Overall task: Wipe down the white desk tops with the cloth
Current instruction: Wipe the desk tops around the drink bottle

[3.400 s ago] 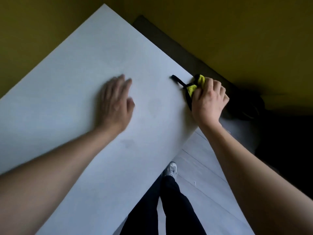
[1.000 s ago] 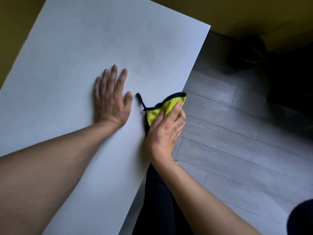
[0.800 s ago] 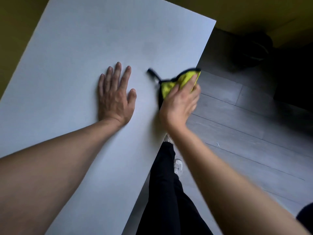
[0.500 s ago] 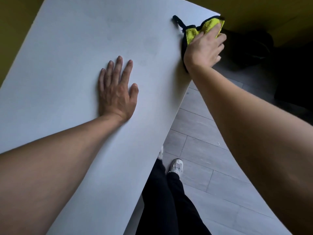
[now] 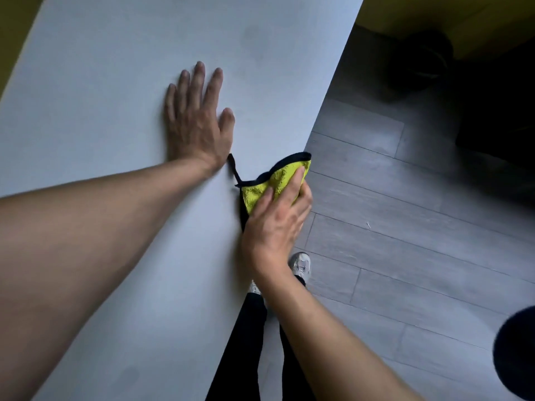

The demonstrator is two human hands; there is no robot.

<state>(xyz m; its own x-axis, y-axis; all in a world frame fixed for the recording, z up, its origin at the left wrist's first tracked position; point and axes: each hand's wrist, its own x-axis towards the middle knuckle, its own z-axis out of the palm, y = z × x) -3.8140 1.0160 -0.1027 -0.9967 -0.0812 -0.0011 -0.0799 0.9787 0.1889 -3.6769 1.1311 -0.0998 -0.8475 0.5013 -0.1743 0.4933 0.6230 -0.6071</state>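
Yellow and fuzzy with a black trim, the cloth (image 5: 272,183) sits at the right edge of the white surface (image 5: 115,82), near the middle of the frame. The right hand (image 5: 275,224) lies on top of it with fingers laid long and nearly straight, pressing it down; the fingertips reach close to the cloth's far corner, which pokes a little past the edge. A thin black loop (image 5: 234,169) sticks out from the cloth toward the upper left.

The left hand (image 5: 197,120) lies flat on the surface, fingers straight and a bit spread, holding nothing. Its wrist is just beside the black loop. Both arms come in from the bottom of the frame, the left one from the lower left.

The right edge of the surface runs slanted from the top of the frame down to the bottom middle. Lots of bare white top lies in the upper left. To the right is a grey wood floor (image 5: 405,241), and a white shoe (image 5: 301,264) shows just under the right wrist
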